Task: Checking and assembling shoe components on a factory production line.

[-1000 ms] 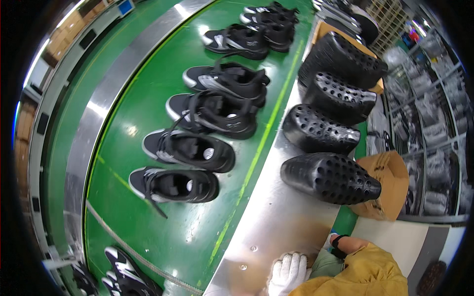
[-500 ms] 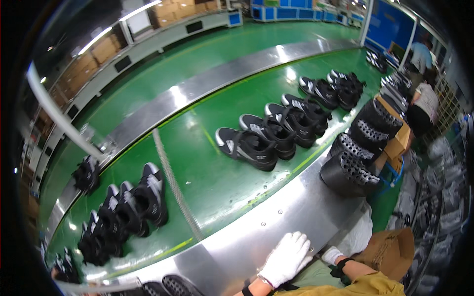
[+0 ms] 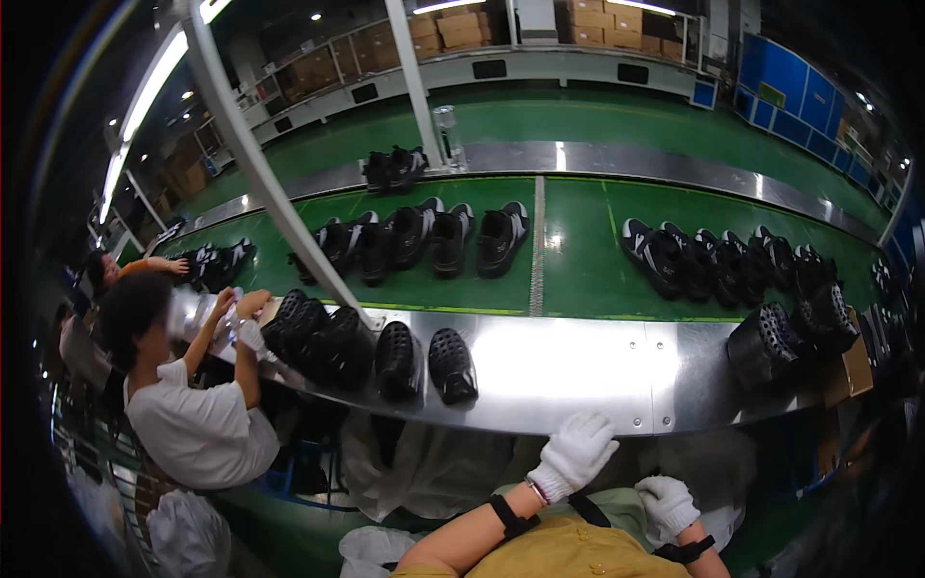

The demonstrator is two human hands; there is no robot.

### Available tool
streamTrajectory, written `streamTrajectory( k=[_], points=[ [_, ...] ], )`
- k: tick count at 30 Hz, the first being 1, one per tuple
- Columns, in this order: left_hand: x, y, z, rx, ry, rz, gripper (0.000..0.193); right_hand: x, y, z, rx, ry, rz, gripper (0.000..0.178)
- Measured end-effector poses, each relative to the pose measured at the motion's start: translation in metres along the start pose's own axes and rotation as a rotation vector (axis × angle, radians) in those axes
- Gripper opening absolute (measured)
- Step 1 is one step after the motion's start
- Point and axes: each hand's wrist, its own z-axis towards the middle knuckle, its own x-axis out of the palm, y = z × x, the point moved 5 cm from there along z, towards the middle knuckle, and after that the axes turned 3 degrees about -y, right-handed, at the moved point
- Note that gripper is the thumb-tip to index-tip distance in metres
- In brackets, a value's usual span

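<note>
**Q.** What lies nearest?
**A.** The right hand (image 3: 667, 503), white-gloved, in front of the body and short of the ledge (image 3: 549, 371); its fingers are curled loosely, with nothing visible in them. Under the ledge's near edge hangs a translucent bag (image 3: 424, 477), contents indistinct.

**Q.** And the left hand (image 3: 576, 453)?
**A.** Also gloved, it lies at the ledge's near edge, right of the middle. The forearm slants up from lower left, palm down, fingers extended and close together, gripping nothing visible. Whether it presses on the metal cannot be told.

**Q.** Where is the nearest block (image 3: 452, 366)?
**A.** On the ledge near its near edge, beyond and to the left of the left hand, well apart from it. It is black and perforated; a second block (image 3: 397, 359) is just left of it.

**Q.** Any container at the right?
**A.** A brown box (image 3: 850, 376) by the ledge's right end; its inside is hidden.

**Q.** Farther off?
**A.** Past the ledge's far edge, the green belt (image 3: 588, 260) carries dark shoes (image 3: 501, 241) in rows either side of a grey strip (image 3: 538, 246). Farthest are stacked cartons (image 3: 607, 24), contents not visible.
</note>
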Motion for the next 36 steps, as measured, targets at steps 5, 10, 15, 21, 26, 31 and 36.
streamTrajectory(
  k=[5,10,15,21,26,31,36],
  points=[
    [-0.054,0.01,-0.032,-0.063,-0.23,0.169,0.031,-0.055,0.045,0.015,-0.256,-0.225,0.017,0.012],
    [-0.123,0.047,-0.061,-0.181,-0.507,0.466,0.035,-0.09,0.096,0.039,-0.367,-0.354,0.069,0.01],
    [-0.148,0.072,-0.049,-0.166,-0.608,0.547,0.036,-0.124,0.114,0.105,-0.386,-0.483,-0.15,0.013],
    [-0.072,0.079,-0.017,0.037,-0.231,0.285,0.034,-0.172,0.056,0.243,0.03,-0.64,-0.319,0.047],
    [-0.047,0.111,-0.01,-0.154,-0.123,0.197,0.028,-0.205,-0.01,0.314,0.399,-0.55,-0.349,0.07],
    [-0.036,0.11,-0.016,-0.12,-0.127,0.337,0.029,-0.206,-0.018,0.353,0.25,-0.193,-0.226,0.08],
    [-0.024,0.12,-0.017,-0.304,0.03,0.246,0.034,-0.197,0.014,0.373,0.368,-0.183,-0.385,0.039]
  ],
)
